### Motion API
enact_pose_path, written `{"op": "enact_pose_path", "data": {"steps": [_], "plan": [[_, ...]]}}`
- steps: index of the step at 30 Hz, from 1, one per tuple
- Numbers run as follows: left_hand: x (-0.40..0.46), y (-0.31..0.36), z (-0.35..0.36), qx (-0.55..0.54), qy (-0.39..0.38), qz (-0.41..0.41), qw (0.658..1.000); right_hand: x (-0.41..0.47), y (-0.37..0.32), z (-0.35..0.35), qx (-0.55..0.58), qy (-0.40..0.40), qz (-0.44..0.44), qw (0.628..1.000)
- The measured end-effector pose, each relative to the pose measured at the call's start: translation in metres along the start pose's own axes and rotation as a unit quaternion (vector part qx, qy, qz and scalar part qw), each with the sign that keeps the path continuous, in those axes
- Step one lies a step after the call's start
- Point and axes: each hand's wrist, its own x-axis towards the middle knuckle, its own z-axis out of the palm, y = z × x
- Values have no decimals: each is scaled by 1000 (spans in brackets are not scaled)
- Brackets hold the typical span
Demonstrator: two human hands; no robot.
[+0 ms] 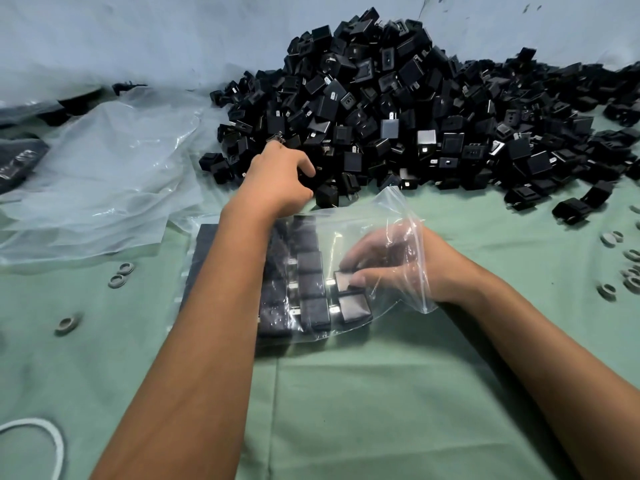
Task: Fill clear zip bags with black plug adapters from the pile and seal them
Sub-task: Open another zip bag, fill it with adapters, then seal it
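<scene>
A big pile of black plug adapters (398,109) covers the far middle and right of the green table. A clear zip bag (349,233) lies in front of it, holding several adapters in neat rows (311,285). My right hand (384,265) is inside the bag's open mouth and pinches one adapter (344,280) beside the rows. My left hand (280,181) reaches over the bag to the pile's near edge, its fingers curled over adapters there; what it grips is hidden under the hand.
A heap of empty clear bags (104,174) lies at the left. Small grey rings (119,275) are scattered on the green cloth at left and at the right edge (609,239). A white loop (52,441) sits bottom left. Loose adapters (571,206) lie right of the bag.
</scene>
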Motion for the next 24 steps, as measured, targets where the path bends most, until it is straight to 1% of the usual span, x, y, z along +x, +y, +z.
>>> {"op": "enact_pose_path", "data": {"steps": [6,10,13,15,17,19,21,22,24], "plan": [[-1,-1,2,-6,20,-5,1000,0,1,1,-9,-13,-1,1000],[-2,-3,3,-26,25,-27,999,-1,2,2,12,-23,10,1000],[-1,-3,1,-44,26,-18,999,-2,2,2,13,-15,16,1000],[-2,0,-1,-82,23,-13,996,-2,1,-1,-4,2,18,1000],[-3,5,-3,-144,14,-5,989,-3,0,-7,-15,21,18,1000],[-6,14,-5,-226,-4,0,974,-5,1,-14,-16,45,24,999],[-8,22,-5,-278,-20,9,960,-8,2,-21,-5,77,48,996],[-9,25,-4,-297,-28,13,955,-9,2,-24,4,84,60,995],[-10,33,-1,-322,-40,22,946,-12,3,-29,8,70,67,995]]}}
